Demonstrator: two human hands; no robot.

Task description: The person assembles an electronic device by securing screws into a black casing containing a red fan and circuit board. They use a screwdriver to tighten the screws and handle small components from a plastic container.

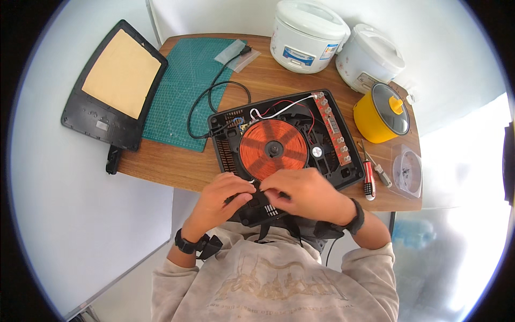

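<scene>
An opened induction cooker (351, 180) lies before me, its black lower housing tilted and hanging a little over the near table edge. In it sit a round copper coil (251, 147) with a dark centre and a red circuit board (325, 115) along the right side. My left hand (220, 197) is closed at the coil's near edge, its fingertips by a small white bit, perhaps a wire end. Close beside it, my right hand (308, 192) is closed in a pinch low over the housing. The fingers hide whatever either hand grips.
On the left, the black cover panel (99, 121) leans across a green cutting mat (179, 80). A black power cord (192, 115) loops beside the housing. Two white rice cookers (306, 40) and a yellow pot (370, 118) stand behind. Screwdrivers (369, 180) and a clear tray (405, 185) lie right.
</scene>
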